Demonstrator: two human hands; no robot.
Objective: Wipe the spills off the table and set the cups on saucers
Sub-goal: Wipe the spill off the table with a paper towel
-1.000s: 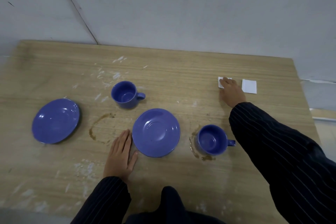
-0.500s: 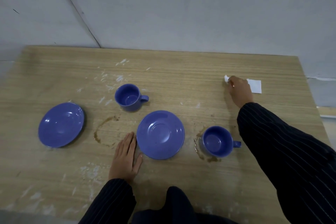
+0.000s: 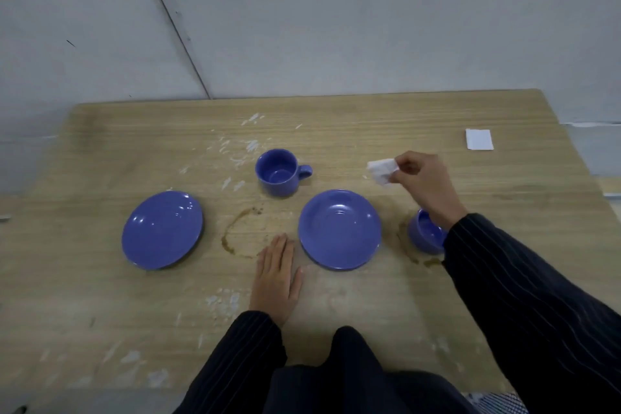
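Above the table (image 3: 100,296), the right hand (image 3: 420,183) is pinching a crumpled white tissue (image 3: 381,171) between its fingertips. Just below that grip, the right cup (image 3: 425,235) is sitting in a brown spill ring (image 3: 408,250) (partly hidden by the sleeve). Left of the grip, the middle saucer (image 3: 339,228) is lying empty, and the left hand (image 3: 275,279) is resting flat, fingers spread, grasping nothing.

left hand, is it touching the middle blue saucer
Apart. The head view shows bare wooden table between the left hand, lying flat, and the middle round blue saucer.
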